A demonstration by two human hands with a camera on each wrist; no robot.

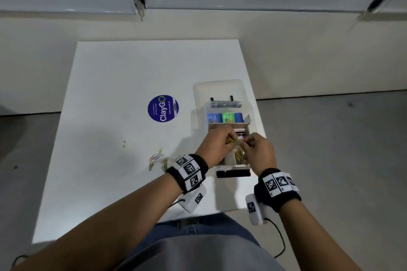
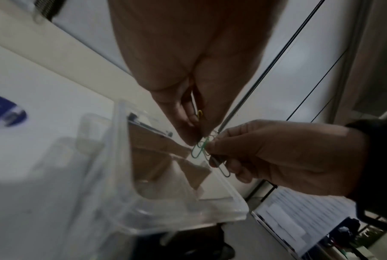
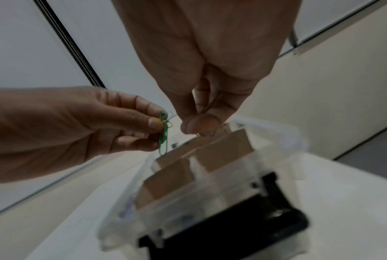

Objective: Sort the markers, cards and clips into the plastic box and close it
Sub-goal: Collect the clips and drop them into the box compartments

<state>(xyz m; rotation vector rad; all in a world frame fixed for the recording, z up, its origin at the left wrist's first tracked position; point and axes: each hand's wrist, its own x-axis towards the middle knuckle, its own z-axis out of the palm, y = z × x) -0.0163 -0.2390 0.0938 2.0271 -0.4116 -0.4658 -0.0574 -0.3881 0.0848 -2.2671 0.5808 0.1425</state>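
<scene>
A clear plastic box [image 1: 253, 116] stands open on the right of the white table, its lid [image 1: 218, 87] lying behind it. Coloured cards [image 1: 224, 117] stand in its far compartment and paper clips [image 1: 239, 156] lie in the near one. Both hands hover over the box. My left hand [image 1: 229, 138] pinches a small bunch of green and yellow clips [image 3: 163, 133], which also shows in the left wrist view [image 2: 199, 149]. My right hand [image 1: 246, 144] pinches a small clip [image 3: 202, 134] right beside that bunch. Cardboard dividers [image 3: 223, 147] split the box.
Several loose coloured clips [image 1: 157, 158] lie on the table left of my left wrist. A round blue sticker [image 1: 163, 108] sits left of the box. A black latch [image 1: 233, 174] closes off the box's near end. The table's right edge runs just past the box.
</scene>
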